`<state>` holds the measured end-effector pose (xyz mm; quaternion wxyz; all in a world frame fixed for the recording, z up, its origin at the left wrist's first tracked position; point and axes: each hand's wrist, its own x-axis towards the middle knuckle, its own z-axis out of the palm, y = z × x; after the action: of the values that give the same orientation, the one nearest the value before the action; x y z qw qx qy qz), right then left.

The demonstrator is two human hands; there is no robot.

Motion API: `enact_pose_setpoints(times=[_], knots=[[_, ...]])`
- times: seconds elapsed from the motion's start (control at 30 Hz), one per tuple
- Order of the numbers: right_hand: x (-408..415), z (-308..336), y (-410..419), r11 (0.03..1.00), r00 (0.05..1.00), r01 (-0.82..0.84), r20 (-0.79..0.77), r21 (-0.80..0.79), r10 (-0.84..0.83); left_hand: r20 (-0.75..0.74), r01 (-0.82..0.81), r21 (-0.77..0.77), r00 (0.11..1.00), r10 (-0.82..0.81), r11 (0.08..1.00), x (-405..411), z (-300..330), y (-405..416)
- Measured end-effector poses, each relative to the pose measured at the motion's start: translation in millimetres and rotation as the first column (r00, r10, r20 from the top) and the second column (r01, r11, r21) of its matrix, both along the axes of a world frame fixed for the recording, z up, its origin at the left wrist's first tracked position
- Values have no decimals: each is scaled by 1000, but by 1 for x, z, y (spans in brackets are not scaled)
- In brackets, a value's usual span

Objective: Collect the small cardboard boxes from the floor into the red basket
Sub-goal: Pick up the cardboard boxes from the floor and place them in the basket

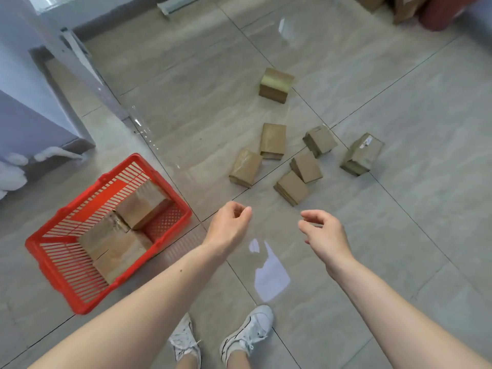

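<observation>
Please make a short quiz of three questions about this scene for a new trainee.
1. How many small boxes lie on the floor outside the red basket?
2. True or false: the left hand holds a box.
3. Which loose box lies farthest from the basket: A, the one with a white label; B, the one nearest the left hand?

Key: 1. seven; 2. false, and the right hand holds none either; 3. A.

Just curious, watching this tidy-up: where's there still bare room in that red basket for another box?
Bare room: the red basket's near-left end, beside the packed boxes, and its far-right corner. The middle is crowded.
</observation>
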<state>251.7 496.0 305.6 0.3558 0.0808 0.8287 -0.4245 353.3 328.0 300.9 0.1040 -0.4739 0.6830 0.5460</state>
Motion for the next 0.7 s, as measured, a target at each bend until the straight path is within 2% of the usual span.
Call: enact_pose_setpoints(times=[0.2, 0.47, 0.7], knots=[[-67, 1, 51, 994, 994, 109, -14, -5, -109, -5, 68, 20, 998, -68, 997, -78, 0, 31], [-174, 11, 76, 982, 979, 189, -72, -14, -190, -36, 171, 2, 985, -171, 985, -196, -1, 39], [-246, 2, 108, 964, 962, 264, -70, -17, -264, -4, 219, 6, 976, -219, 976, -273, -14, 69]])
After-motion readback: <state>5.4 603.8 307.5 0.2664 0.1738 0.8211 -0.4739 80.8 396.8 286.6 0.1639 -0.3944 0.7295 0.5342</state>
